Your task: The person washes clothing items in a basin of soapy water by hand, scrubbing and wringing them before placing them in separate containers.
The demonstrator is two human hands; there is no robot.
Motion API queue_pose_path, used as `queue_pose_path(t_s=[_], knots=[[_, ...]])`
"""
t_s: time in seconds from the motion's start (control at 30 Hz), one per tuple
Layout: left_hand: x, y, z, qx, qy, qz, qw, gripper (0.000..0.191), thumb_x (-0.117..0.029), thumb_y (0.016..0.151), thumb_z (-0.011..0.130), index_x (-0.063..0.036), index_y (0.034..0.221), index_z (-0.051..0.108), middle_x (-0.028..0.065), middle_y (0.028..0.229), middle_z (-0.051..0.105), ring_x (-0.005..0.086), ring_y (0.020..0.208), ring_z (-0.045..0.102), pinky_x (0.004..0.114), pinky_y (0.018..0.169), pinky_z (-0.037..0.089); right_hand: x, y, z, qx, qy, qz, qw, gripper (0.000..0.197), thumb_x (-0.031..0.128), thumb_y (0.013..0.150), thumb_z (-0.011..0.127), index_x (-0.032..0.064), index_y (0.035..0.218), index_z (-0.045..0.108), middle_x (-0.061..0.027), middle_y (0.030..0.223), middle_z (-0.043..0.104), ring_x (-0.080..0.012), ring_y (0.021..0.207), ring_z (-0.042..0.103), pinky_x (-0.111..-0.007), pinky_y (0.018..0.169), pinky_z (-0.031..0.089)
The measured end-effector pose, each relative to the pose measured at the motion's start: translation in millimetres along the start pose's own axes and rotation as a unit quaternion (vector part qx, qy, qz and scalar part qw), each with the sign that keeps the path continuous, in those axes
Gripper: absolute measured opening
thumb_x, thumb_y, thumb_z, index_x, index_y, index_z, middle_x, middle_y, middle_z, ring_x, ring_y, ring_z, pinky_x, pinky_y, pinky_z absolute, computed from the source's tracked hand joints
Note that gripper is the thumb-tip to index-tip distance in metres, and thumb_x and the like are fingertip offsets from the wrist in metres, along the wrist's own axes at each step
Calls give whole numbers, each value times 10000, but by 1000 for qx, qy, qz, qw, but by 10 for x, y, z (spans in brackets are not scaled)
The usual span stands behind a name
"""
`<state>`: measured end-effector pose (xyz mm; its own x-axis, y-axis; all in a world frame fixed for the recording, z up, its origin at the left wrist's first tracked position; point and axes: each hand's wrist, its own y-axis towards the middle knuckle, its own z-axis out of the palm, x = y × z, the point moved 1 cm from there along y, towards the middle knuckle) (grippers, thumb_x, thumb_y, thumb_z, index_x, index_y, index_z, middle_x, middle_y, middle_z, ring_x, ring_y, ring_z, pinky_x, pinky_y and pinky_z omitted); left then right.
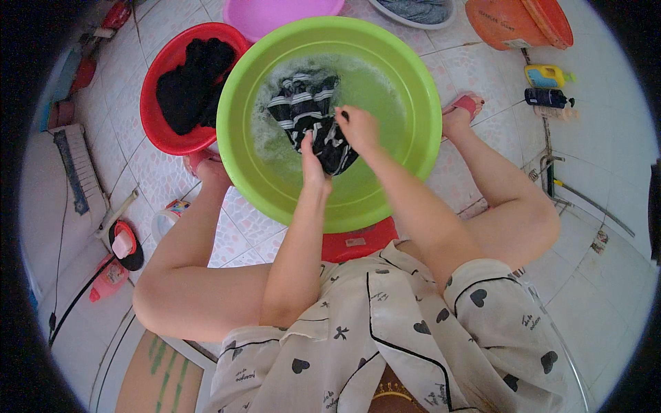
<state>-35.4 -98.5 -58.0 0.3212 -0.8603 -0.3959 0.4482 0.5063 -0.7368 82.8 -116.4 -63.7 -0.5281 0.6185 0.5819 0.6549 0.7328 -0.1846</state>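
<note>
A black garment with white stripes [302,103] lies partly in the soapy water of a large lime-green plastic basin [413,170]. My left hand [313,162] grips its near end, thumb on top of the bunched cloth and the fingers hidden beneath. On the right side of the same garment, my right hand [359,129] is curled into a fist around a pinch of dark fabric. The garment's far part spreads out on the water, with white suds around it.
Left of the basin, a red tub [155,118] holds black clothes [191,85]. A pink basin [279,13] and a grey tub with grey cloth [413,10] stand beyond. An orange bucket [501,23], a yellow bottle [545,76] and a dark bottle [547,98] are at right.
</note>
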Motion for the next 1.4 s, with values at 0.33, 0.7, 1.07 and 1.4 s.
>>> queue_pose_path(t_s=[0.33,0.7,1.07,1.4], knots=[[258,178,-862,-248,457,357,776,372,-12,646,623,-134,958,460,99,1043,464,238,824,441,332,702,411,-540,-276,229,111,-90,25,989,688,329,806,550,297,1352,132,-232,1261,295,-424,1131,358,-507,868,383],[386,213,-859,-146,782,6,606,453,-305,759,562,-108,1156,469,336,1210,299,446,947,502,442,807,433,-750,-463,391,244,-243,53,937,551,159,829,446,283,1331,257,-194,1291,333,-365,1169,364,-487,873,383],[507,579,-1202,-102,677,-45,728,593,-322,712,629,85,1099,440,257,1156,462,360,1046,468,427,890,372,-835,-321,344,110,-74,232,964,505,131,770,484,147,1259,358,-208,1223,388,-366,1091,422,-435,892,367],[192,138,-314,-126,-30,-157,979,507,-509,871,247,-155,1151,479,65,1133,527,250,1057,490,427,873,408,192,-842,119,82,297,58,950,217,191,704,619,85,880,550,-172,926,485,-335,906,481,-381,795,386]])
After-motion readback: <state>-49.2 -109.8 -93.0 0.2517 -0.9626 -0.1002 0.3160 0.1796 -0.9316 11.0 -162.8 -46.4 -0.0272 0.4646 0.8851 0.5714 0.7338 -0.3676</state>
